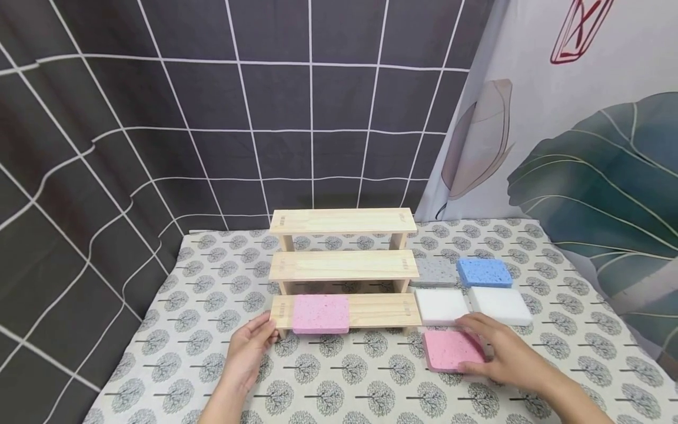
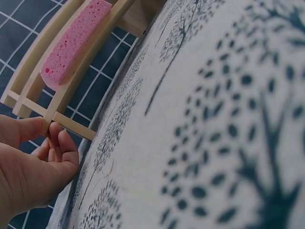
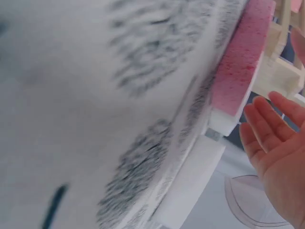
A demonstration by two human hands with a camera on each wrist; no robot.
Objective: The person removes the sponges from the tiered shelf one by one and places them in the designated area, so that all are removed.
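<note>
A three-tier wooden shelf stands on the cloth, and a light pink sponge lies on the left half of its lowest step. My left hand pinches the left end of that step between thumb and curled fingers, as the left wrist view shows. A second pink sponge lies flat on the table, right of the shelf. My right hand hovers at its right edge with thumb and fingers spread; in the right wrist view its fingers are relaxed and nothing is gripped.
Behind the pink sponge on the right lie two white sponges, a nearer-left one and a right one. Farther back are a grey sponge and a blue sponge. A dark gridded curtain hangs behind the table.
</note>
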